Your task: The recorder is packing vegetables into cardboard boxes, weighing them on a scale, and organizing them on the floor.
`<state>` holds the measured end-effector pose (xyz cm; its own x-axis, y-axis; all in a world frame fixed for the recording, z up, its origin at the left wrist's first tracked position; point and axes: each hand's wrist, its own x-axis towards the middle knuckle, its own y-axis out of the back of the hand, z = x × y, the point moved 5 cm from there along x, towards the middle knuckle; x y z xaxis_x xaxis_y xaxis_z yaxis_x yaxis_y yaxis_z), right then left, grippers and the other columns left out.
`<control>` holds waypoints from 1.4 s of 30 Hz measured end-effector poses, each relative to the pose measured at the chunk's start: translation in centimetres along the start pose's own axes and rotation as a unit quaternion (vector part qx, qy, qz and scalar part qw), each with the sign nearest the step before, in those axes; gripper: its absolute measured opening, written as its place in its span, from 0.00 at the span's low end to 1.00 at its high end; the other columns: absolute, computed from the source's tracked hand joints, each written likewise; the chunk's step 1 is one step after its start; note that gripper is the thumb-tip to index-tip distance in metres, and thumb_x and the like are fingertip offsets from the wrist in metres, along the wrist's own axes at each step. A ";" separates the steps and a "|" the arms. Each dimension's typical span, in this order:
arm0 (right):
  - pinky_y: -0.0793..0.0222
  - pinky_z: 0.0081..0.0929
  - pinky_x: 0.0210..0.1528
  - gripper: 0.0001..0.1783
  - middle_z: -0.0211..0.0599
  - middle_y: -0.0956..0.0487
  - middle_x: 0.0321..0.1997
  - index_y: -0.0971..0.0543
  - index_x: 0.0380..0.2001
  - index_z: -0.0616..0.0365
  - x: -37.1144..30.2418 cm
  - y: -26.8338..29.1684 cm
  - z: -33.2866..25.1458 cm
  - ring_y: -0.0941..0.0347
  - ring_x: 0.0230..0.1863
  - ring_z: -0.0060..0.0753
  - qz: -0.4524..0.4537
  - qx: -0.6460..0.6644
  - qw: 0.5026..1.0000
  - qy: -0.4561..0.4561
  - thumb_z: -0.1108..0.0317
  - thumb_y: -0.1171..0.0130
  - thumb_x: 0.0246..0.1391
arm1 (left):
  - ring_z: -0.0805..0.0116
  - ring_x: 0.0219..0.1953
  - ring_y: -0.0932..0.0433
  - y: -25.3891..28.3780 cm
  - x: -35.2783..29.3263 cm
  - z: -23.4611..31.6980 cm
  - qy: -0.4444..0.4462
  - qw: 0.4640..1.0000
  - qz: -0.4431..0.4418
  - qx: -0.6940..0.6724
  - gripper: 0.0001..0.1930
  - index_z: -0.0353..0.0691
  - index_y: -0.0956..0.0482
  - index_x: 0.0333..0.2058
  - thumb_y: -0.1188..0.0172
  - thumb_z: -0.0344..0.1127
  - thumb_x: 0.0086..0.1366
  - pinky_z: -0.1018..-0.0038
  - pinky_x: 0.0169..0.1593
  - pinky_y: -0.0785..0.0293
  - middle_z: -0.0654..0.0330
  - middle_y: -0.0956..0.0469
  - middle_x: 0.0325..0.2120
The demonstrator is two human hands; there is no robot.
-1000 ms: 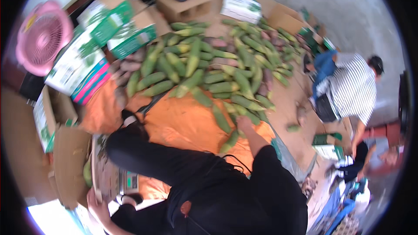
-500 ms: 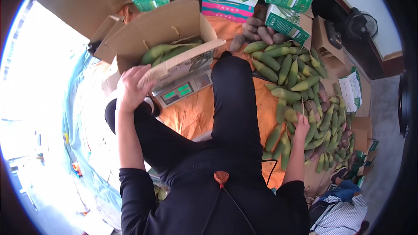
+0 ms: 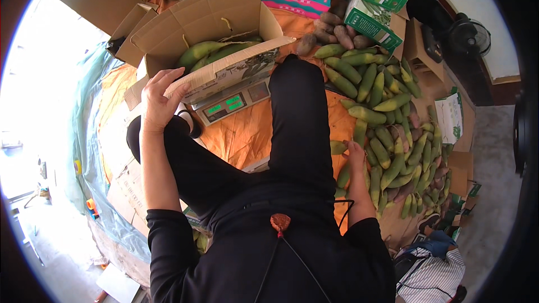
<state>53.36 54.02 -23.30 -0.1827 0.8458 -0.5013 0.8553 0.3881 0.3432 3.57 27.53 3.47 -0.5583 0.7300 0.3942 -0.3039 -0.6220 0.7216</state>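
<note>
An open cardboard box (image 3: 236, 63) with several green radishes (image 3: 205, 53) inside stands on a digital scale (image 3: 225, 106) whose display glows green. My left hand (image 3: 161, 98) grips the near left edge of the box, its fingers over the rim. Over the orange sheet, right of my raised knee, my right hand (image 3: 355, 154) is closed around the end of a green radish (image 3: 338, 147); part of that radish is covered by my leg. Beyond that hand spreads a large heap of green radishes (image 3: 396, 160).
Reddish-brown roots (image 3: 331, 32) lie behind the heap, beside printed green-and-white cartons (image 3: 370, 25). A black fan (image 3: 469, 35) stands at the far right. Another person in a striped garment (image 3: 432, 272) is at the lower right. An orange sheet (image 3: 247, 140) covers the floor around my legs.
My right hand has moved left toward my knee, carrying the radish away from the heap. My left hand remains at the box edge. The whole view has shifted slightly.
</note>
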 end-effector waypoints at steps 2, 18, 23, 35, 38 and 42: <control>0.28 0.28 0.36 0.18 0.33 0.22 0.45 0.22 0.43 0.60 0.1 0.5 1.4 0.28 0.43 0.26 0.008 0.014 1.000 -0.008 0.57 0.52 0.62 | 0.56 0.38 0.20 -0.4 0.3 0.0 -0.001 1.000 -0.001 -0.006 0.16 0.34 0.19 0.40 0.34 0.35 0.53 0.69 0.44 0.26 0.52 0.20 0.34; 0.31 0.41 0.39 0.21 0.44 0.20 0.38 0.22 0.42 0.62 6.8 5.7 9.1 0.24 0.41 0.41 0.080 -0.195 0.977 -0.021 0.55 0.48 0.56 | 0.56 0.38 0.22 0.4 0.6 0.7 0.022 0.999 0.000 0.026 0.13 0.36 0.18 0.38 0.35 0.34 0.53 0.68 0.44 0.27 0.53 0.20 0.33; 0.34 0.23 0.24 0.11 0.26 0.25 0.22 0.23 0.37 0.63 11.8 1.5 -1.5 0.27 0.24 0.25 -0.022 -0.040 0.998 0.045 0.68 0.44 0.52 | 0.65 0.38 0.22 3.0 -0.5 -0.7 0.126 0.987 0.094 -0.024 0.09 0.34 0.19 0.38 0.39 0.31 0.59 0.73 0.46 0.29 0.56 0.19 0.34; 0.31 0.22 0.23 0.21 0.27 0.23 0.29 0.21 0.32 0.57 7.3 -20.6 -39.9 0.25 0.29 0.20 -0.273 -0.258 0.889 0.261 0.47 0.43 0.56 | 0.52 0.35 0.22 4.9 -7.2 -10.4 0.443 0.880 -0.087 0.147 0.25 0.28 0.21 0.30 0.51 0.50 0.67 0.62 0.43 0.30 0.41 0.22 0.29; 0.32 0.24 0.17 0.25 0.28 0.25 0.22 0.21 0.26 0.59 8.3 -25.9 -41.0 0.26 0.24 0.22 -0.289 -0.360 0.839 0.287 0.44 0.43 0.54 | 0.48 0.47 0.25 4.6 -7.5 -13.5 0.401 0.903 -0.125 0.087 0.30 0.32 0.22 0.44 0.52 0.58 0.65 0.62 0.53 0.33 0.39 0.23 0.41; 0.32 0.27 0.16 0.26 0.34 0.24 0.19 0.21 0.25 0.63 9.5 -30.1 -41.0 0.25 0.22 0.26 -0.305 -0.438 0.777 0.335 0.46 0.40 0.51 | 0.57 0.43 0.22 4.9 -7.0 -11.8 0.390 0.916 0.055 -0.080 0.28 0.30 0.21 0.43 0.44 0.55 0.62 0.67 0.48 0.28 0.43 0.20 0.37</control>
<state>6.05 65.34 -5.84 -0.8864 0.2941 -0.3574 -0.0931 0.6430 0.7602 -3.08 16.08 -2.47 -0.9550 0.2745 -0.1122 -0.2867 -0.7584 0.5853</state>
